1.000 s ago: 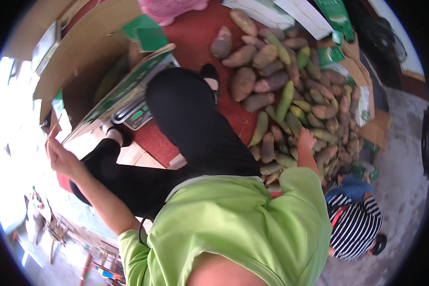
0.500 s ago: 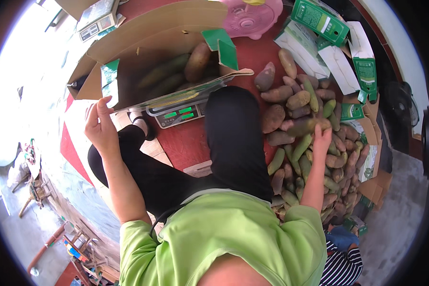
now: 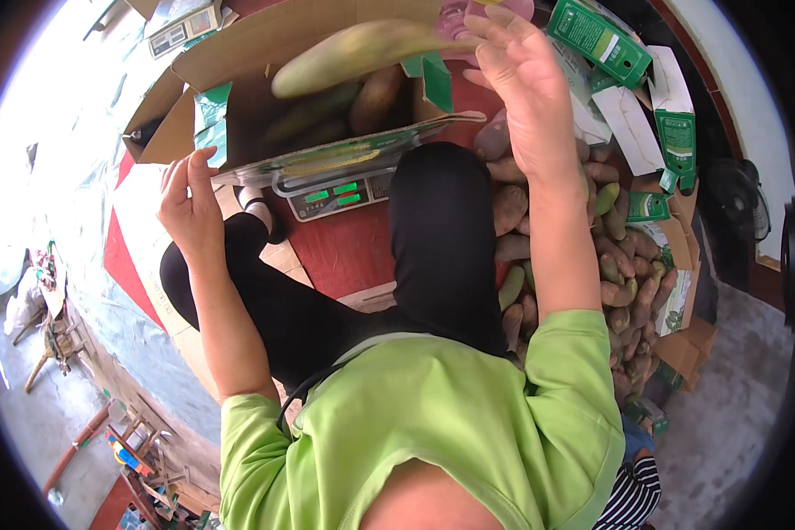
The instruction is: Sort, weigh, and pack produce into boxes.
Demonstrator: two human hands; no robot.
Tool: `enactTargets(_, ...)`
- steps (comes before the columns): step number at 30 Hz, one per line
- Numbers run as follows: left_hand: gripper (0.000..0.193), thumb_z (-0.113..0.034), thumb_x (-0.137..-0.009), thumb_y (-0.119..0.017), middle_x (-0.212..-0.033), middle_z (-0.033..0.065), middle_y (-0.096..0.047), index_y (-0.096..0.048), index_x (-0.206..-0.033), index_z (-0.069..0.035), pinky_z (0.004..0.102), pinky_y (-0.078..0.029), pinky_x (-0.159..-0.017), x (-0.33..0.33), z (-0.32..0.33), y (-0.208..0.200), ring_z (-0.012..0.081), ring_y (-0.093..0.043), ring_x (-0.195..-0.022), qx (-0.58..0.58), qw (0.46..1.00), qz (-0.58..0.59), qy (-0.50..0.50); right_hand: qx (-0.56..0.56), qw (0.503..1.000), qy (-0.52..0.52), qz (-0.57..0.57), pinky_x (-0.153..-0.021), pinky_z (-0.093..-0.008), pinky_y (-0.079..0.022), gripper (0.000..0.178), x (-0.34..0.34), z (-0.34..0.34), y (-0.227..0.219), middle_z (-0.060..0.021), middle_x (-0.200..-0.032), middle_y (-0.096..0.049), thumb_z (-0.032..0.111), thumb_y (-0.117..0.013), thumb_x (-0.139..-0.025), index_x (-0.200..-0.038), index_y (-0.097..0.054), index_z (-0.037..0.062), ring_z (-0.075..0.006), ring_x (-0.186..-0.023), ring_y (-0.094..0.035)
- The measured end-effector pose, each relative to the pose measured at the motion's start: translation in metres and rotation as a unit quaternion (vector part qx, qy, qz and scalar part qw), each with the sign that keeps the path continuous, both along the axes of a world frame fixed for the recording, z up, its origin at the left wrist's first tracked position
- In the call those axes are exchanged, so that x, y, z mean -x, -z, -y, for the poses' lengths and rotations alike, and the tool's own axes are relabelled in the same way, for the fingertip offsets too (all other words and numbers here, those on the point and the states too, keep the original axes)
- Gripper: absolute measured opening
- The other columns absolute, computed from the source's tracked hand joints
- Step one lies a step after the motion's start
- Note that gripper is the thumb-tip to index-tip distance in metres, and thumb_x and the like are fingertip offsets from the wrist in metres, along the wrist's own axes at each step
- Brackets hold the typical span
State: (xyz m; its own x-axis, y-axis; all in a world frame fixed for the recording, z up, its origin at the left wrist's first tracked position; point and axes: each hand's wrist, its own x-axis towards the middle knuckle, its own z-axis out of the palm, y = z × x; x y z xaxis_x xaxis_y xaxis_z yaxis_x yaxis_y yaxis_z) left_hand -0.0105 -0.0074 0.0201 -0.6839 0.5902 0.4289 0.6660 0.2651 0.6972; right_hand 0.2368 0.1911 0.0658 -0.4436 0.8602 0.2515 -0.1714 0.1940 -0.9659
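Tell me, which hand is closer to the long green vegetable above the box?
Right. The right hand touches the long green vegetable at its end; the left hand is lower, on the cardboard box edge.

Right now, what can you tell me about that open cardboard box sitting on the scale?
The cardboard box is plain brown with green printed flaps, open at the top and tipped toward the person. It rests on a digital scale with green lit digits. Inside lie several long tubers, brown and greenish. The left hand holds its near flap edge; the right hand is above it, beside a long greenish tuber over the opening.
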Motion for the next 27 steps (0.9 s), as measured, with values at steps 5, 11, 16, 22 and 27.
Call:
enactTargets(5, 0.023, -0.016, -0.093, -0.055, -0.076, 0.0065, -0.063, -0.068, -0.088, 0.002, 0.0245, -0.044, -0.070, 0.004, 0.000, 0.003, 0.0127, -0.057, -0.074, -0.044, 0.999, -0.016, 0.017, 0.025, 0.998, 0.058, 0.029, -0.085, -0.0259, -0.046, 0.029, -0.048, -0.006, 0.054, -0.0072, -0.107, -0.061, 0.007, -0.059, -0.088, -0.115, -0.054, 0.0005, -0.0119, -0.097, -0.058)
enactTargets(11, 0.026, -0.018, -0.094, -0.053, -0.082, 0.0074, -0.065, -0.069, -0.089, 0.001, 0.0249, -0.045, -0.072, 0.006, -0.005, 0.001, 0.0133, -0.059, -0.078, -0.075, 0.997, -0.030, 0.007, 0.027, 0.945, 0.149, 0.288, -0.083, -0.0303, -0.047, 0.024, -0.156, 0.013, 0.190, -0.0136, -0.100, -0.064, 0.009, -0.059, -0.085, -0.106, -0.061, -0.0023, -0.0201, -0.094, -0.061)
enactTargets(16, 0.029, -0.021, -0.096, -0.051, -0.087, 0.0072, -0.066, -0.068, -0.093, 0.002, 0.0254, -0.045, -0.078, 0.006, -0.005, 0.001, 0.0132, -0.060, -0.085, -0.109, 0.994, 0.009, -0.007, 0.105, 0.874, 0.105, 0.463, -0.079, -0.0346, -0.049, 0.028, -0.231, 0.079, 0.295, -0.0175, -0.093, -0.066, 0.013, -0.063, -0.079, -0.104, -0.063, -0.0007, -0.0277, -0.089, -0.064)
enactTargets(22, 0.030, -0.023, -0.096, -0.049, -0.089, 0.0053, -0.067, -0.069, -0.094, 0.000, 0.0249, -0.043, -0.079, 0.005, -0.001, 0.002, 0.0115, -0.057, -0.086, -0.098, 0.995, 0.019, -0.030, 0.165, 0.813, 0.023, 0.558, -0.082, -0.0387, -0.048, 0.030, -0.270, 0.146, 0.350, -0.0186, -0.093, -0.066, 0.021, -0.062, -0.076, -0.098, -0.064, 0.0010, -0.0350, -0.094, -0.062)
enactTargets(27, 0.033, -0.026, -0.097, -0.049, -0.089, 0.0046, -0.067, -0.069, -0.095, 0.000, 0.0259, -0.042, -0.081, 0.005, -0.007, 0.005, 0.0108, -0.056, -0.087, -0.097, 0.994, 0.035, -0.028, 0.250, 0.817, 0.064, 0.516, -0.061, -0.0353, -0.050, 0.026, -0.275, 0.158, 0.349, -0.0148, -0.083, -0.066, 0.018, -0.061, -0.077, -0.096, -0.063, 0.0004, -0.0255, -0.071, -0.064)
